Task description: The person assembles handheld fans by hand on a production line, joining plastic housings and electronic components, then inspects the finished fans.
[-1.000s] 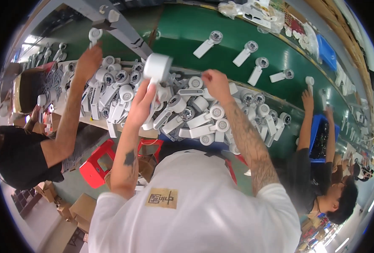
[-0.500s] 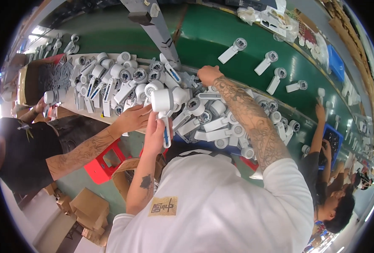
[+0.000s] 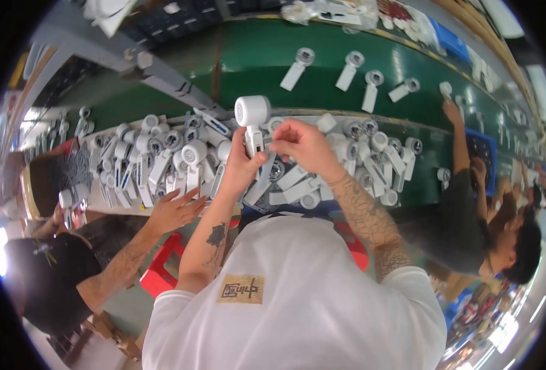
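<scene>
My left hand (image 3: 241,166) grips the handle of a white handheld fan (image 3: 252,111), its round head up and its grille turned left. The handle's face shows an open slot with darker parts inside. Close beside it, my right hand (image 3: 301,147) is closed, thumb and fingers pinched on a narrow grey strip (image 3: 267,165) next to the handle. Part of the strip merges with the things behind it. Beneath and around both hands lies a heap of similar white fans (image 3: 193,153), some with open handles showing blue inside.
Several fans (image 3: 347,71) lie spaced out on the green belt (image 3: 248,61) beyond the heap. A grey metal post (image 3: 168,86) slants down at left. One co-worker's hand (image 3: 177,209) is near the heap at left; another's arm (image 3: 460,139) reaches the belt at right, by a blue tray (image 3: 490,145).
My right hand has come back from the far edge of the heap to the fan, now pinching a grey strip. My left hand has raised the fan and turned it.
</scene>
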Motion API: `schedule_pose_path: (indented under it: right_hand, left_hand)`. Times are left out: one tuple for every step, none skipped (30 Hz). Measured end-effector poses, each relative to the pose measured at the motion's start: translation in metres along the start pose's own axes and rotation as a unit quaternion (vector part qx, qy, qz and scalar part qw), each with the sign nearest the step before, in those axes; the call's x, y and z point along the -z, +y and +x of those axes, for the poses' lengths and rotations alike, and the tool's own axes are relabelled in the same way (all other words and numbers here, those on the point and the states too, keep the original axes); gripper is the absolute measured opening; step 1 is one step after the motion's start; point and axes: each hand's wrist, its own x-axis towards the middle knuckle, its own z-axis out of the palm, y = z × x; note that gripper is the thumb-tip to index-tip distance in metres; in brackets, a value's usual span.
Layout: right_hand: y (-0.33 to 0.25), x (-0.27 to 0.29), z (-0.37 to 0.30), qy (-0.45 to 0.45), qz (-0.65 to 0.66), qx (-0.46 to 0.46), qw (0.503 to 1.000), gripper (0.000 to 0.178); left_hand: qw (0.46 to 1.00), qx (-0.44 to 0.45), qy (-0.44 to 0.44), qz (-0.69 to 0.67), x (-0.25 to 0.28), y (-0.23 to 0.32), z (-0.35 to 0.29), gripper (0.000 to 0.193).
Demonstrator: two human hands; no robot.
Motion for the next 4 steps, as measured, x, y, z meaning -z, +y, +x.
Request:
schedule_pose_path:
  right_hand:
    - [0.000,-0.003,-0.008,0.023,0.017,-0.013,1.000,0.016]
    - [0.002,-0.002,-0.014,0.035,0.021,-0.012,0.999,0.016]
    - [0.005,-0.001,-0.020,0.052,0.039,0.002,0.998,0.018]
    - [0.011,0.001,-0.028,0.068,0.057,0.015,0.996,0.021]
  left_hand:
    - [1.000,-0.012,-0.013,-0.006,-0.012,0.005,-0.004,0.104]
    - [0.999,-0.023,-0.026,-0.013,-0.020,0.006,-0.006,0.104]
    - [0.999,-0.013,-0.037,0.016,-0.020,-0.007,-0.006,0.104]
    - [0.999,-0.014,-0.040,0.022,-0.027,-0.010,-0.009,0.103]
